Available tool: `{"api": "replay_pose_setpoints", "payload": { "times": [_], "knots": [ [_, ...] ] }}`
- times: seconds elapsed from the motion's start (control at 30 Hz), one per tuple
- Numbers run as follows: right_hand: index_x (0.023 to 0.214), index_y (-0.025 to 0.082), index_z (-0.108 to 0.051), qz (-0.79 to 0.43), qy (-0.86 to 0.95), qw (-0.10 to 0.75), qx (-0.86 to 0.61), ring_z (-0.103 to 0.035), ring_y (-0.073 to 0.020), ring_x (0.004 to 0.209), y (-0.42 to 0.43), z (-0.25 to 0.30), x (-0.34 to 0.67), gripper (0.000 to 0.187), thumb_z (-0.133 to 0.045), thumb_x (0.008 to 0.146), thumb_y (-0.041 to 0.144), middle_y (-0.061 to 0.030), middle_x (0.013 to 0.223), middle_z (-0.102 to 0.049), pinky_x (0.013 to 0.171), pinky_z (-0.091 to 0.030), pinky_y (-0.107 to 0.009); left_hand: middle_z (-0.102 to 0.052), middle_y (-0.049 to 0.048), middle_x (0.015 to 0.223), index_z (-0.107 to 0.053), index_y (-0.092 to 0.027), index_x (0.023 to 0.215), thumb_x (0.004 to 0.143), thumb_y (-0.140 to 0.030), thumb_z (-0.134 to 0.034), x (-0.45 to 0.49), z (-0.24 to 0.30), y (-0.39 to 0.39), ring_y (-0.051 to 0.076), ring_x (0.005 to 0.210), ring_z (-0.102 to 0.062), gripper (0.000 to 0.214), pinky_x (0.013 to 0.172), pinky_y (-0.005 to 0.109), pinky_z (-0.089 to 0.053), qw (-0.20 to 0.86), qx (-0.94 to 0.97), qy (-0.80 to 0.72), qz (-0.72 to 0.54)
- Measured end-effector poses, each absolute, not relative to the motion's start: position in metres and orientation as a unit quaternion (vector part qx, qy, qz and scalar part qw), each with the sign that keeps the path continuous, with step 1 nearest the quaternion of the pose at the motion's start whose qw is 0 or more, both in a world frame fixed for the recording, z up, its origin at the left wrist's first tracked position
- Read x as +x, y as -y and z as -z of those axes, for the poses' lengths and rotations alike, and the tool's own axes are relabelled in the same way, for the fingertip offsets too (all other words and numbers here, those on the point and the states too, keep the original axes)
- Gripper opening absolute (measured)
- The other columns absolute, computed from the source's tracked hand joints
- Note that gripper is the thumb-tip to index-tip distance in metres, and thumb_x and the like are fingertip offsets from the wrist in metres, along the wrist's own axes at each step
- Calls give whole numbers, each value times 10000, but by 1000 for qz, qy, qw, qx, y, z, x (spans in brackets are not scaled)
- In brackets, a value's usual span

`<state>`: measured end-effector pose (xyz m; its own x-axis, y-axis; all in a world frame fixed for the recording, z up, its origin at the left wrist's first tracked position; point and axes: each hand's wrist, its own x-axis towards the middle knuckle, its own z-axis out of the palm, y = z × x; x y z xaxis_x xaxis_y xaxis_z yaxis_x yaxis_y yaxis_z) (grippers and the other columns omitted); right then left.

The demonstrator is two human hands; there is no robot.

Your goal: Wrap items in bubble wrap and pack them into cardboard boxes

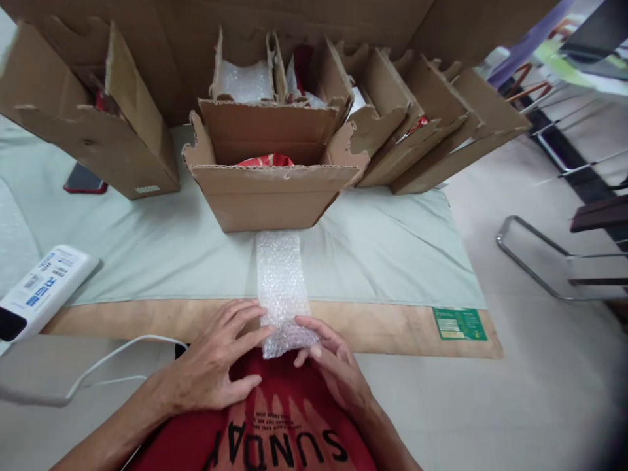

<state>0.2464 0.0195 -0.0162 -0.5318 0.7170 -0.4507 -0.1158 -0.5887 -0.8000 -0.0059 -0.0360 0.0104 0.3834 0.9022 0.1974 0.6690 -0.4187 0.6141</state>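
— Where is the bubble wrap strip point(282, 288)?
— It lies lengthwise on the table point(392, 327), from the open cardboard box point(269, 196) across the pale cloth point(383, 261) to the near edge.
— And the person's hands?
— The left hand point(216, 366) lies flat, fingers spread, its fingertips pressing the strip's near end. The right hand point(333, 366) curls its fingers around that same end, pinching it.

"SUNDAY" on red shirt point(275, 438)
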Motion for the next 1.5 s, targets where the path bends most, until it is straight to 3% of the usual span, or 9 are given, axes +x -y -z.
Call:
{"api": "replay_pose_setpoints", "payload": {
  "times": [0.13, 0.27, 0.47, 0.7, 0.9, 1.0, 1.23, 1.4, 1.5],
  "knots": [
    [1320, 232, -638, -819, 382, 238, -356, -680, -180, 775, -21, 12, 244, 585, -773, 819, 503, -90, 1019, -748, 746, -553, -343, -702, 99, 1127, -628, -181, 1165, 909, -96, -613, 2, 6, 27, 239, 1122, -616, 271, 982, 431, -518, 168, 756, -527, -350],
    [1344, 256, -599, -678, 537, 267, -424, -627, -148, 678, -25, 8, 249, 474, -702, 900, 386, -24, 857, -685, 637, -539, -295, -718, 58, 983, -632, -180, 1017, 924, -52, -577, 6, 8, 18, 190, 1003, -648, 168, 901, 359, -522, 200, 711, -538, -407],
    [1422, 244, -542, -401, 758, 270, -439, -615, -288, 1212, -49, 9, 244, 656, -773, 811, 305, -131, 1366, -628, 992, -536, -444, -733, 50, 935, -640, -187, 954, 966, -125, -544, 7, 6, 9, 202, 1003, -670, 114, 895, 353, -510, 223, 712, -538, -392],
    [1320, 229, -635, -384, 741, 251, -490, -701, -197, 807, -58, 33, 216, 394, -615, 928, 272, -65, 1077, -766, 732, -579, -323, -737, 33, 943, -627, -193, 1247, 946, -243, -615, 9, 18, 4, 166, 829, -678, 306, 769, 286, -540, 228, 644, -623, -380],
    [1326, 217, -593, -230, 775, 353, -470, -685, -220, 854, -55, 27, 220, 392, -637, 936, 234, -75, 999, -729, 759, -572, -361, -670, 12, 779, -628, -155, 1243, 958, -196, -559, 13, 28, -2, 181, 743, -655, 296, 718, 303, -535, 155, 647, -659, -350],
    [1285, 239, -599, -147, 798, 397, -428, -664, -242, 940, -51, 13, 230, 385, -634, 913, 148, -87, 1022, -697, 817, -552, -406, -677, 16, 789, -601, -167, 1293, 958, -189, -541, 16, 30, -5, 195, 739, -661, 340, 734, 326, -544, 141, 655, -666, -327],
    [1255, 190, -624, -188, 911, 200, -308, -569, -317, 1298, -56, 19, 224, 360, -585, 902, 130, -129, 1341, -674, 968, -486, -486, -678, 47, 853, -550, -170, 1350, 981, -218, -522, 14, 29, -2, 217, 782, -660, 373, 752, 362, -567, 118, 670, -672, -294],
    [1207, 211, -666, -225, 892, 230, -316, -666, -249, 1108, -69, 20, 218, 290, -518, 980, 108, -88, 1147, -760, 902, -492, -422, -603, 165, 1357, -593, -204, 1296, 938, -275, -625, 8, 12, 6, 301, 1206, -596, 367, 985, 466, -529, 97, 712, -618, -318],
    [1207, 225, -674, -267, 880, 223, -323, -682, -232, 955, -76, 15, 216, 266, -529, 996, 152, -70, 1032, -771, 842, -506, -397, -718, 103, 1178, -644, -210, 1192, 963, -184, -572, 7, 12, 4, 248, 1087, -649, 242, 933, 413, -530, 133, 723, -589, -334]
  ]
}}
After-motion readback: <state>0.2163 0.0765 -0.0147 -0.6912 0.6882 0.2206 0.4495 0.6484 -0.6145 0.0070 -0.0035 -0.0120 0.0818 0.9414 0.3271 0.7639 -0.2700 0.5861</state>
